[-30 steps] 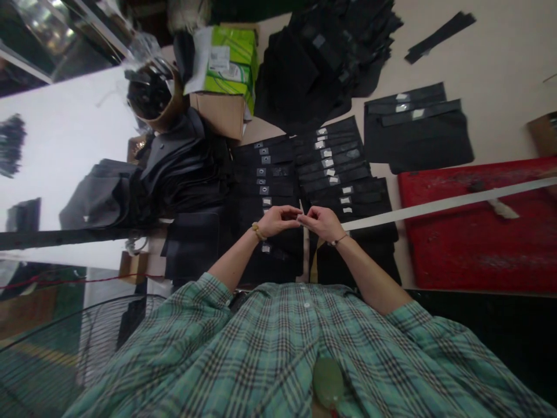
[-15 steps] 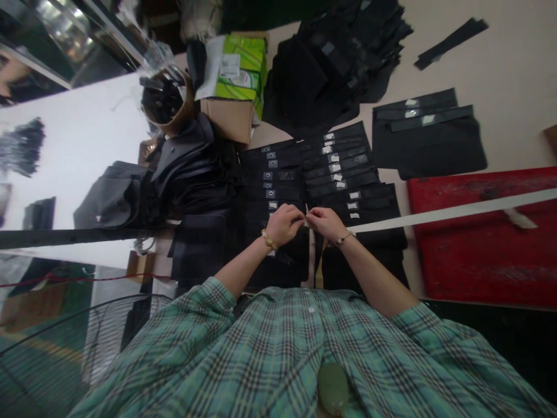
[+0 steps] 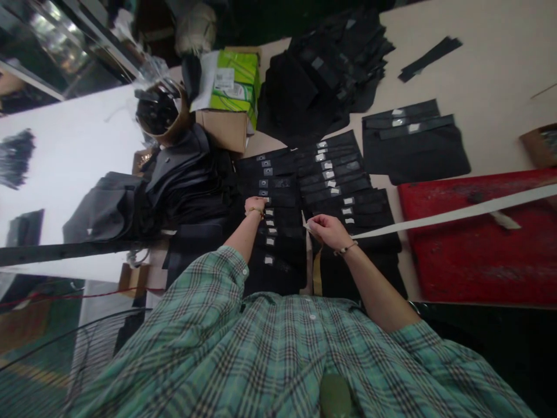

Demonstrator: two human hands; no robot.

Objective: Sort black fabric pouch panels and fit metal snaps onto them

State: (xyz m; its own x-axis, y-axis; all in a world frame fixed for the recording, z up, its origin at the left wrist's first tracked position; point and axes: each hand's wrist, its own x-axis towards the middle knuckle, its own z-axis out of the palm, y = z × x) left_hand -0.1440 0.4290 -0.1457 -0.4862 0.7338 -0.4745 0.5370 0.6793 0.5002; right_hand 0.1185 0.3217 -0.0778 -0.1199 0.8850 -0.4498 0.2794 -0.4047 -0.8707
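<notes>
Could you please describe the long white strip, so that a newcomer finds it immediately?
Find the big red panel at the right of the picture. Over its upper part, the white strip slants down leftward to the person's right hand. Unlike the short off-white scrap on the panel, it is long and runs out of view.

A pale table [image 3: 500,81] carries central rows of black pieces [image 3: 287,226], a dark heap [image 3: 296,87] at twelve o'clock, strips [image 3: 430,58] at half past one, dark panels [image 3: 420,152] at two, a red board [image 3: 452,261] at three, a grey stack [image 3: 180,159] at ten and a green box [image 3: 238,81] at eleven.
</notes>
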